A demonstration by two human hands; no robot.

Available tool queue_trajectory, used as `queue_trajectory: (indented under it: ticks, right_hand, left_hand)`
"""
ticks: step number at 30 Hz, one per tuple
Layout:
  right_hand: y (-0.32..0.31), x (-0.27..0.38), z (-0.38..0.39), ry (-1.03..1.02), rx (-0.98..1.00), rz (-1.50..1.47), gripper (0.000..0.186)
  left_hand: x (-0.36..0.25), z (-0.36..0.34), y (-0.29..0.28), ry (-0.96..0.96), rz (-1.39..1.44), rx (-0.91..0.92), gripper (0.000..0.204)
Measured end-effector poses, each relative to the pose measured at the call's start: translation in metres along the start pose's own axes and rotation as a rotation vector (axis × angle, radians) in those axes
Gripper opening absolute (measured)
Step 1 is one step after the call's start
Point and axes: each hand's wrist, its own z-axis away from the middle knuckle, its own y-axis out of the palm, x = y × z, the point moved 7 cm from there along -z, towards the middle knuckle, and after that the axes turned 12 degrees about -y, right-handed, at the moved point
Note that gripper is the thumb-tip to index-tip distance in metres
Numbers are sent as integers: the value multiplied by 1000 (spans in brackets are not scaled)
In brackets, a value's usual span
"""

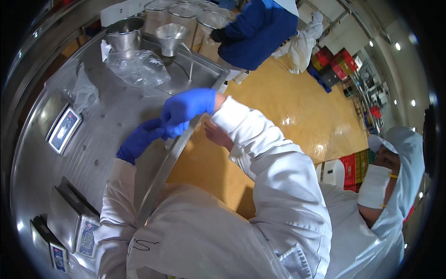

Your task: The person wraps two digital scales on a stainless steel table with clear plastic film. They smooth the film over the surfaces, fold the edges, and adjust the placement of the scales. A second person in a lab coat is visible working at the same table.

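Note:
My left hand (pixel 141 139) and my right hand (pixel 188 110), both in blue gloves, meet over the front edge of the steel table (pixel 109 135). Bent and drawn together, the right fingers press against the left fingertips. The left fingers also look pinched. Anything between them is too small or hidden to make out. Just below my right wrist shows a bare hand (pixel 217 134), apparently another person's, partly covered by my white sleeve. Beyond my hands lies a crumpled clear plastic bag (pixel 139 69).
A scale (pixel 65 129) stands at left, with more scales (pixel 76 228) nearer. A steel pot (pixel 125 35) and a steel funnel (pixel 172 38) are at the far end. A co-worker in blue (pixel 258 35) stands beyond; another in white (pixel 357 223) is close at right.

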Motion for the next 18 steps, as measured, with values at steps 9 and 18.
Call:
queue_trajectory:
  ticks: [9, 18]
  right_hand:
    - [-10, 116, -54, 127, 161, 179, 13]
    - [58, 162, -204, -105, 274, 536, 14]
  left_hand:
    - [9, 144, -31, -15, 225, -405, 22]
    - [57, 292, -55, -59, 235, -1021, 23]
